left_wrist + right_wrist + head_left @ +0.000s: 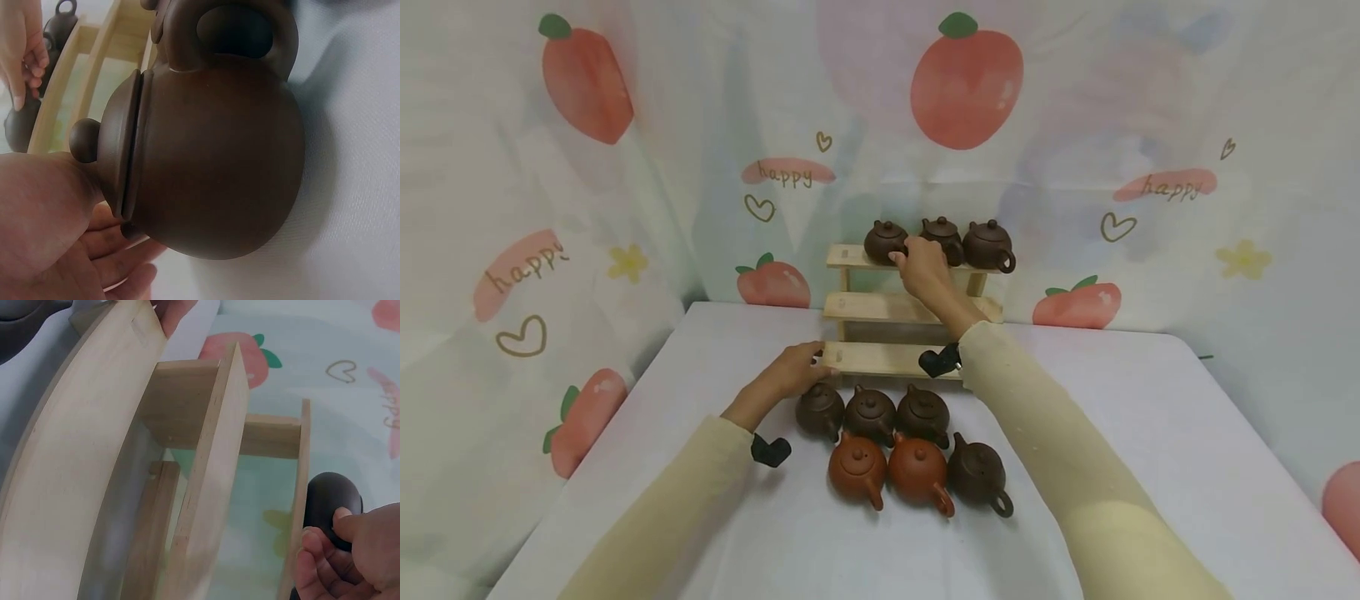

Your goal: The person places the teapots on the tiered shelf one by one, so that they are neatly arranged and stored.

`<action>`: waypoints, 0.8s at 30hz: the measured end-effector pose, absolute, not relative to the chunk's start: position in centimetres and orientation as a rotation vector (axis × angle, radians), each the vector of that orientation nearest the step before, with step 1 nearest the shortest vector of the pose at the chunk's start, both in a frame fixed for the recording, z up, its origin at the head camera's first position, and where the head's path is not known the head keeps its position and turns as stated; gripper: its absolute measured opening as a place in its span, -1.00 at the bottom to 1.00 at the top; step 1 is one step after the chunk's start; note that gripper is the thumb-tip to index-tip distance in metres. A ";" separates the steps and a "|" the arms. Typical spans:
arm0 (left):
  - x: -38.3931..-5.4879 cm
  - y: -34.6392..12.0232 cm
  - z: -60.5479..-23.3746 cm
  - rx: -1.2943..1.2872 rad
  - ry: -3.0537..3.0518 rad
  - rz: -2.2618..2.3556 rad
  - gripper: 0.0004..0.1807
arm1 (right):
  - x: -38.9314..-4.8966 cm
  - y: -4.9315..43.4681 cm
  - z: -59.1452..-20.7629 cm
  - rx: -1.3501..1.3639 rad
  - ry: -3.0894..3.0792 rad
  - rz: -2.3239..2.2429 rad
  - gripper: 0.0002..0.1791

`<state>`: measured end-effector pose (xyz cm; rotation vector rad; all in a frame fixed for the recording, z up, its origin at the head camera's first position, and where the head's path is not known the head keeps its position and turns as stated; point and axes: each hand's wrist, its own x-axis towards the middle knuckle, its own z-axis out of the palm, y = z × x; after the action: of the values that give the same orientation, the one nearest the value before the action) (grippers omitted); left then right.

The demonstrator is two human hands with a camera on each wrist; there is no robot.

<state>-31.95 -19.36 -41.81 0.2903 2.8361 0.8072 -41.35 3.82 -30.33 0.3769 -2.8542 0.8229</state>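
My right hand [922, 265] reaches up to the rack's top shelf and pinches the handle side of a dark brown teapot [882, 242] at its left end. The right wrist view has that teapot [332, 503] behind the shelf edge, my thumb and fingertips on it. Down at the left end of the bottom shelf, my left hand [796, 369] holds the end of the wooden rack [880, 357] between thumb and fingers. Just below that hand stands another dark teapot [820, 410], which fills the left wrist view with its round body [219, 150] and lid.
Two more dark teapots, one in the middle [942, 236] and one at the right [988, 243], share the top shelf. On the white table [1135, 425], before the rack, several teapots stand in two rows, including two reddish-brown ones [857, 468]. A printed cloth hangs behind.
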 end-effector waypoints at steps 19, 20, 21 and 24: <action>-31.7 -19.1 -41.9 0.317 2.854 0.800 -0.29 | -38.3 6.6 -30.3 0.432 -2.991 0.696 -0.49; -31.7 -19.1 -41.9 0.319 2.859 0.794 -0.29 | -37.9 7.2 -30.3 0.462 -3.005 0.702 -0.52; -31.7 -19.1 -41.9 0.321 2.864 0.789 -0.29 | -37.5 7.7 -30.5 0.498 -3.012 0.693 -0.54; -31.8 -19.2 -41.9 0.321 2.867 0.787 -0.29 | -35.7 9.6 -31.0 0.584 -3.031 0.684 -0.58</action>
<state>-31.78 -19.19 -41.92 0.3214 2.8666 0.7871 -35.73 9.58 -31.04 0.5838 -3.0307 0.6838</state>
